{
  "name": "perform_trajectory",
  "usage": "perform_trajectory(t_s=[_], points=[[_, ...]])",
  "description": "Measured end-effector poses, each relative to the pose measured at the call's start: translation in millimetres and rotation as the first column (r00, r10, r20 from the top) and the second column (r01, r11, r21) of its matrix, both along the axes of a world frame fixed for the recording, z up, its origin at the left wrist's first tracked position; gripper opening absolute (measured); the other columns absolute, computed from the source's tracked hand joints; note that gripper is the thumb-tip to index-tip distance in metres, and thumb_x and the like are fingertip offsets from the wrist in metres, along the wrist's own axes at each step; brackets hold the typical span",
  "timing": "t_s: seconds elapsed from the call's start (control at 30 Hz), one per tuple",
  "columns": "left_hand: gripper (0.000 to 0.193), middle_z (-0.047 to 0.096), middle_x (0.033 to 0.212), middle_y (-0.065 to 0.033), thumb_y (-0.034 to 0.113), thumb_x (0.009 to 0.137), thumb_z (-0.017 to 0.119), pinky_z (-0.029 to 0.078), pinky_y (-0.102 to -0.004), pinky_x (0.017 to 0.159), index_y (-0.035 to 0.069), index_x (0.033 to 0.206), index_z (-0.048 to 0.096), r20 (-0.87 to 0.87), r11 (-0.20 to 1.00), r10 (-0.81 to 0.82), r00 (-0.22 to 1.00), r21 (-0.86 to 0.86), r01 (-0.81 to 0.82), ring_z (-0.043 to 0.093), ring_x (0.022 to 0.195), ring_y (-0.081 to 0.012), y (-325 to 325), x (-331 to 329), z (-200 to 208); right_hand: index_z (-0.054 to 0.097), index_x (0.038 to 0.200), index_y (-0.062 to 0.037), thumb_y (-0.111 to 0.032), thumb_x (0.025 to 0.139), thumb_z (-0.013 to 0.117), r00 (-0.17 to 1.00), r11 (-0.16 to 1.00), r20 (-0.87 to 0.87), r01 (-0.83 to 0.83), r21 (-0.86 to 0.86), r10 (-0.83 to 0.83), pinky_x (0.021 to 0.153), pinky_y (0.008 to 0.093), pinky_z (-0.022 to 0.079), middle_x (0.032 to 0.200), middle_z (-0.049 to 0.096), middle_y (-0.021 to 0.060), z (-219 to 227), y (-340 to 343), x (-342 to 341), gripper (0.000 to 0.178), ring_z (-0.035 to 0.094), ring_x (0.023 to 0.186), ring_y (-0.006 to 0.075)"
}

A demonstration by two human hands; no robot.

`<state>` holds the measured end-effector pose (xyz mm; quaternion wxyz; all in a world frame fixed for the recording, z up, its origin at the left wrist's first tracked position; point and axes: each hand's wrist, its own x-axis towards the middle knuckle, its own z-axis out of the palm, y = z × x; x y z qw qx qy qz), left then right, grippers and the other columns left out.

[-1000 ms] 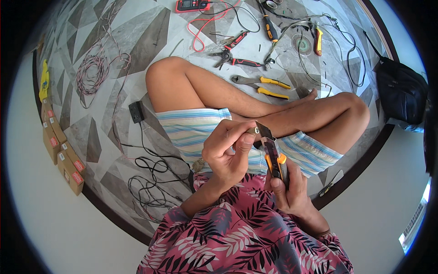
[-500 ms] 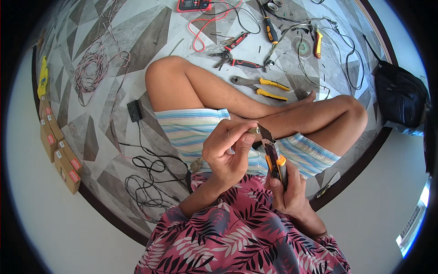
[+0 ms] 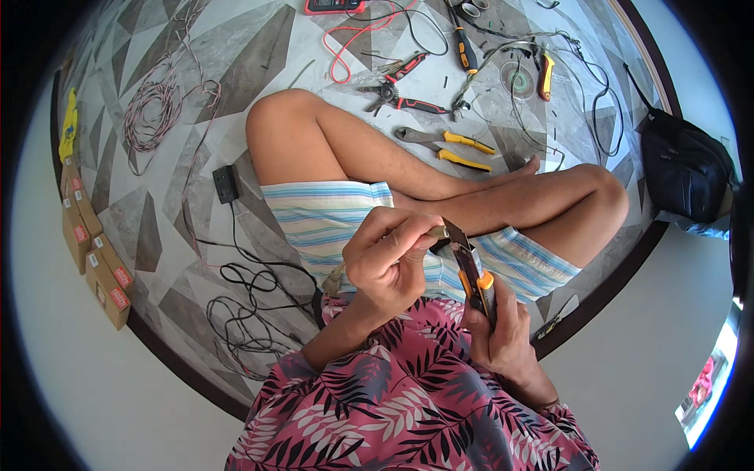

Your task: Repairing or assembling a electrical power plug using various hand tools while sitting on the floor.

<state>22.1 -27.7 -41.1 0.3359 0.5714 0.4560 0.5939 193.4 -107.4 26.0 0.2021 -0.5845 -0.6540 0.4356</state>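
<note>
Both hands closed: left hand [image 3: 389, 259] pinching cable end [image 3: 437, 232], right hand [image 3: 503, 330] gripping utility knife [image 3: 473, 271].

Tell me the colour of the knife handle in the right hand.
Black and orange utility knife, seen in the head view.

left hand [image 3: 389, 263]: pinches cable [image 3: 437, 232] | right hand [image 3: 503, 334]: grips utility knife [image 3: 471, 271]

- Your two hands: left hand [image 3: 385, 263], right hand [image 3: 503, 334].
- One utility knife [image 3: 473, 275].
- Three pliers on the floor: yellow-handled [image 3: 452, 147], two red-handled [image 3: 397, 98].
- One black bag [image 3: 685, 166].
- One red multimeter [image 3: 334, 6].
</note>
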Motion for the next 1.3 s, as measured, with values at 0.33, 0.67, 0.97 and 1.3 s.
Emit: perform_trajectory(t_s=[0.33,0.67,0.97,1.3], points=[[0.016,0.064,0.084,-0.0070,-0.003,0.084,0.066,0.044,-0.0227,0.056,-0.001,0.099,0.070,0.057,0.982,-0.030,0.998,-0.183,0.040,0.059,0.067,-0.0127,-5,3,10,0.037,0.128,0.0115,-0.010,0.093,0.052,0.998,0.993,0.054,-0.017,0.120,0.011,0.053,0.0320,0.049,0.067,0.059,0.0089,-6,-3,-1,0.043,0.062,0.056,0.0199],[0.014,0.064,0.084,-0.0076,-0.002,0.085,0.066,0.044,-0.0225,0.057,-0.001,0.098,0.070,0.068,0.976,-0.032,0.997,-0.212,0.046,0.060,0.069,-0.0128,-4,2,16,0.037,0.127,0.0127,-0.015,0.096,0.051,0.999,0.987,0.033,0.006,0.159,-0.011,0.052,0.0297,0.048,0.068,0.059,0.0101,-10,-3,-5,0.043,0.061,0.054,0.0185],[0.015,0.065,0.084,-0.0073,-0.001,0.084,0.066,0.045,-0.0232,0.058,-0.001,0.098,0.071,0.078,0.971,-0.036,0.996,-0.235,0.053,0.060,0.069,-0.0136,-3,2,18,0.038,0.127,0.0158,-0.004,0.088,0.060,1.000,0.990,-0.007,-0.004,0.144,0.005,0.055,0.0360,0.053,0.106,0.060,0.0280,-10,-5,0,0.049,0.066,0.065,0.0313],[0.015,0.065,0.084,-0.0076,0.000,0.086,0.066,0.044,-0.0228,0.058,-0.001,0.099,0.070,0.095,0.975,-0.024,0.995,-0.217,0.044,0.059,0.069,-0.0125,-3,1,16,0.037,0.126,0.0172,-0.003,0.087,0.060,0.999,0.990,-0.007,-0.038,0.137,0.039,0.054,0.0366,0.053,0.109,0.059,0.0299,-10,-1,-2,0.050,0.067,0.067,0.0315]])
